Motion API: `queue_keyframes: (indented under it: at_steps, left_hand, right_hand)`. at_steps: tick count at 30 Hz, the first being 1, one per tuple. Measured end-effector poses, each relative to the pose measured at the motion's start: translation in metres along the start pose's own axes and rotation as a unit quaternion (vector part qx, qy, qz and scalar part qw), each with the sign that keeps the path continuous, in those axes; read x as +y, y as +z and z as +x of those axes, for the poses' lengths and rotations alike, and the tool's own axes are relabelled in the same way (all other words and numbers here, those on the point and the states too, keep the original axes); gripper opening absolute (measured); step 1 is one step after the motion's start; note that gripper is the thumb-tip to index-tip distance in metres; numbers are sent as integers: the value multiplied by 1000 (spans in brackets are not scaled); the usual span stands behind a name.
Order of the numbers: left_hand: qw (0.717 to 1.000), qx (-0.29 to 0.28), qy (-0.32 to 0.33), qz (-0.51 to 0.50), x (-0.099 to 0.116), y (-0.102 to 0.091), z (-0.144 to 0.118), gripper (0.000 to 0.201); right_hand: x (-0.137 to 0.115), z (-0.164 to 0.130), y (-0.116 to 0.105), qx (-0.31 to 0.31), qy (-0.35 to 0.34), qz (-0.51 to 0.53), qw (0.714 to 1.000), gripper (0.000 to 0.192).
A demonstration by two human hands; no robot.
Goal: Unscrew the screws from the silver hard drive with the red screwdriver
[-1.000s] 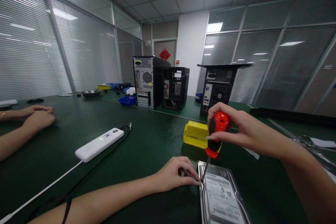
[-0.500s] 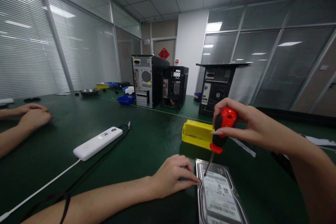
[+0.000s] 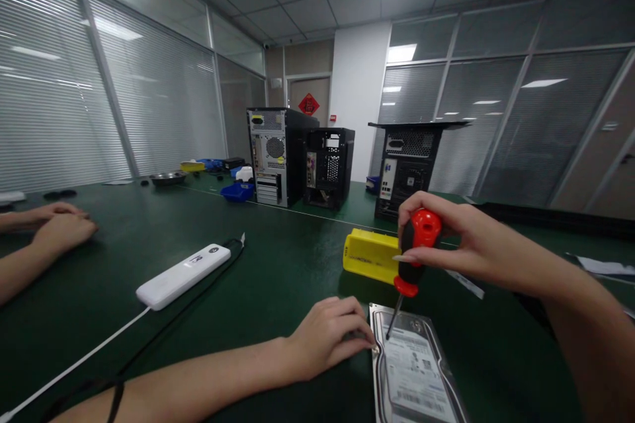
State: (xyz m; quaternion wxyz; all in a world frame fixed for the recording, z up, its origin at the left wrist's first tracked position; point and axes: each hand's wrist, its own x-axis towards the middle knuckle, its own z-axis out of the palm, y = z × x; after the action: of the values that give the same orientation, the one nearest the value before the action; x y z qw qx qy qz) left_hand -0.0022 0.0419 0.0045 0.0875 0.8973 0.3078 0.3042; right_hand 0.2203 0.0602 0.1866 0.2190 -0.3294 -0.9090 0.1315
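The hard disk drive (image 3: 417,370) lies just right of my left hand (image 3: 332,334) (nearer; from here I can't tell whether it pinches), long axis pointing away, below the screwdriver (image 3: 411,272) clamped in my right hand (image 3: 469,238).

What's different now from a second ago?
The screwdriver's tip has moved right, from the hard drive's left edge to farther in over its face. The right hand still grips the screwdriver; the left hand's fingertips remain at the drive's left edge.
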Motion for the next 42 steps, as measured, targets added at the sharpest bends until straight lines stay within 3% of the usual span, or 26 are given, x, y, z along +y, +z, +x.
queue_keyframes:
  at_steps: [8,15,35,42]
  left_hand:
    - [988,-60,-42,-135,1,-7,5,18]
    - [967,-54,-82,-237,-4,-4,10,13]
    - [962,8,-160,-220,-1,4,13,16]
    - [968,-2,-132,-214,1,2,10,19]
  right_hand:
    - [-2,0,-1,-7,-3,3,1000,30]
    - [-4,-1,-2,-15,-5,-7,1000,31]
    - [3,-4,-5,-19,-3,-11,1000,30]
    - [4,-5,-6,-20,10,-7,1000,33]
